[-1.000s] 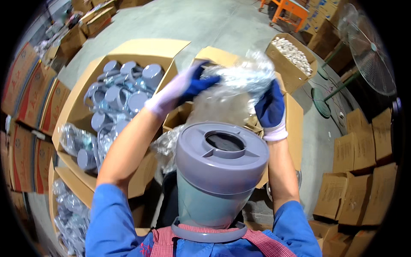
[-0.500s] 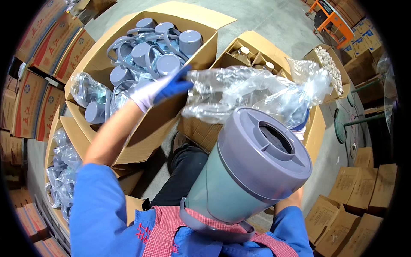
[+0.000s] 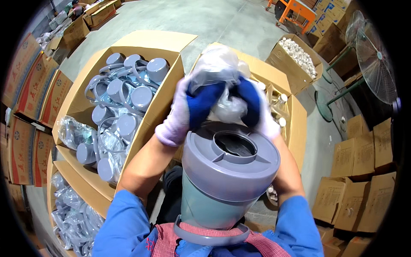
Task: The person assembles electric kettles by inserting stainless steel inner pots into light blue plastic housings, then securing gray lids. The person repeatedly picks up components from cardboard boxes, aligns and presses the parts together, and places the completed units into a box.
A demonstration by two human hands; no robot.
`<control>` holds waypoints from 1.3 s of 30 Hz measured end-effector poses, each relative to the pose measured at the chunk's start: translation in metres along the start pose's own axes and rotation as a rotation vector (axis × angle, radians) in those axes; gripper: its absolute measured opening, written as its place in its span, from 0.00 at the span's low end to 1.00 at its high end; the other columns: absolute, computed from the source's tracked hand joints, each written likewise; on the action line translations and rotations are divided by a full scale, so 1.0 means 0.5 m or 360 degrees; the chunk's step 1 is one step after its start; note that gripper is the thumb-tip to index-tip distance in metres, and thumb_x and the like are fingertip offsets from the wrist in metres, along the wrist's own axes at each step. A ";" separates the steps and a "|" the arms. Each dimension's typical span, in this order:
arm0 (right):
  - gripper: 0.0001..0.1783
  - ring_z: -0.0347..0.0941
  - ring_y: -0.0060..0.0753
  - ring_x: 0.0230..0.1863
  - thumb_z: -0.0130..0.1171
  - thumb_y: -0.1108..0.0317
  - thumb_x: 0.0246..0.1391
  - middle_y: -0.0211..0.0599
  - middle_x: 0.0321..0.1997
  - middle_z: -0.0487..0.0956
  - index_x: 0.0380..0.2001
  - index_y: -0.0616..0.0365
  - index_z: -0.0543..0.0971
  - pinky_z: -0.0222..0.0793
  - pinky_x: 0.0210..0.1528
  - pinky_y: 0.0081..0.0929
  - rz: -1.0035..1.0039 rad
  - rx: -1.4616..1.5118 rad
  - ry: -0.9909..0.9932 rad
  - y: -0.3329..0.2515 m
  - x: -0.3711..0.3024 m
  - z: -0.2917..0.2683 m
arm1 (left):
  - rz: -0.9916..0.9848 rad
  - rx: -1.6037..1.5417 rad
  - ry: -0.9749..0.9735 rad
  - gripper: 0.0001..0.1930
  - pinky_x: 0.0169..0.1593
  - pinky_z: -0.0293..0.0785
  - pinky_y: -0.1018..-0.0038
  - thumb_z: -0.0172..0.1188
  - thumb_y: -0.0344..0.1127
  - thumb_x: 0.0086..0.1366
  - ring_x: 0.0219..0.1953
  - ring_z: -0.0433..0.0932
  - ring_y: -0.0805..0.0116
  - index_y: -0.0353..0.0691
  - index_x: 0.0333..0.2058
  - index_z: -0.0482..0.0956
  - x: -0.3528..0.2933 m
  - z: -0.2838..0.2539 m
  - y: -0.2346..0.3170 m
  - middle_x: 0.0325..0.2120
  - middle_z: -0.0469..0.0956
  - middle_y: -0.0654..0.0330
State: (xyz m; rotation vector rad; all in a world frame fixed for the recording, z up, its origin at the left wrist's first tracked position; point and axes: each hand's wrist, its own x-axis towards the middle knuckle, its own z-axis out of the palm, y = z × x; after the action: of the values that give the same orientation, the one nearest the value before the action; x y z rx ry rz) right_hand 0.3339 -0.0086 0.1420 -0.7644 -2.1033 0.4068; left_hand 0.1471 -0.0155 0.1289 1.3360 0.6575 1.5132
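Person's blue-and-white-gloved left hand, right hand: both clutching crumpled translucent plastic bag near grey-lidded, teal, tapered container.

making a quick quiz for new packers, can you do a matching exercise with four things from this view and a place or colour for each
1. clear plastic
2. lidded container
3. cart
4. standing fan

A. orange, beyond the boxes
B. toward the picture's right edge
C. between left hand and right hand
D. blue-green below, purplish grey above

Pairs: 1-C, 2-D, 3-A, 4-B
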 end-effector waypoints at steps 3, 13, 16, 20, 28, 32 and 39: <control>0.15 0.76 0.34 0.47 0.47 0.66 0.66 0.41 0.45 0.80 0.49 0.66 0.74 0.72 0.50 0.31 0.0574 0.0132 0.0201 0.080 -0.015 0.036 | -0.0074 0.0043 -0.0052 0.13 0.44 0.72 0.79 0.59 0.34 0.67 0.37 0.78 0.75 0.31 0.45 0.81 -0.035 -0.082 0.046 0.37 0.82 0.61; 0.33 0.73 0.38 0.59 0.61 0.66 0.59 0.44 0.61 0.74 0.65 0.63 0.64 0.71 0.60 0.35 0.1432 0.1528 0.0568 -0.124 -0.520 0.125 | -0.0077 0.0729 -0.0506 0.14 0.65 0.62 0.48 0.66 0.34 0.53 0.61 0.68 0.44 0.43 0.40 0.82 -0.397 -0.181 0.181 0.48 0.78 0.50; 0.38 0.72 0.47 0.61 0.66 0.67 0.54 0.50 0.62 0.74 0.66 0.65 0.64 0.70 0.61 0.39 0.1210 0.0770 -0.0008 -0.264 -0.468 0.087 | 0.0012 0.1768 -0.1133 0.21 0.69 0.49 0.40 0.62 0.33 0.50 0.67 0.62 0.47 0.46 0.47 0.79 -0.538 -0.261 0.126 0.55 0.74 0.57; 0.27 0.78 0.56 0.51 0.65 0.68 0.51 0.50 0.53 0.80 0.56 0.61 0.76 0.73 0.53 0.40 0.0323 0.0073 -0.0557 -0.460 -0.467 0.033 | 0.0300 0.2219 -0.1201 0.18 0.68 0.48 0.37 0.62 0.33 0.50 0.65 0.64 0.49 0.43 0.43 0.80 -0.668 -0.231 0.152 0.50 0.76 0.57; 0.15 0.79 0.49 0.32 0.66 0.59 0.54 0.45 0.31 0.81 0.39 0.58 0.83 0.74 0.37 0.38 0.0687 0.0088 -0.0351 -0.653 -0.509 0.159 | 0.0387 0.1637 -0.0620 0.12 0.60 0.65 0.54 0.59 0.27 0.49 0.52 0.73 0.50 0.41 0.36 0.77 -0.597 -0.106 0.107 0.40 0.77 0.54; 0.09 0.81 0.36 0.30 0.55 0.75 0.50 0.44 0.30 0.85 0.25 0.65 0.83 0.75 0.35 0.29 0.1447 0.0350 0.0337 -0.731 -0.422 0.098 | 0.0377 0.1860 0.0032 0.06 0.44 0.75 0.57 0.62 0.30 0.54 0.37 0.78 0.48 0.37 0.31 0.81 -0.454 -0.251 0.060 0.31 0.79 0.50; 0.03 0.80 0.42 0.26 0.64 0.72 0.35 0.36 0.21 0.81 0.18 0.52 0.80 0.73 0.31 0.31 0.0486 -0.0367 -0.0322 -0.664 -0.263 0.074 | 0.0707 0.0739 -0.0752 0.26 0.67 0.59 0.56 0.65 0.40 0.59 0.64 0.63 0.45 0.41 0.55 0.72 -0.506 -0.244 0.279 0.59 0.66 0.47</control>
State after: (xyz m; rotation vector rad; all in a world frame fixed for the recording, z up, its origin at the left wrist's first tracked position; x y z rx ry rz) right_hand 0.2401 -0.3473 0.2155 -1.2331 -2.2518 0.4236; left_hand -0.0317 -0.2730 0.1139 2.2244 0.4317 1.3360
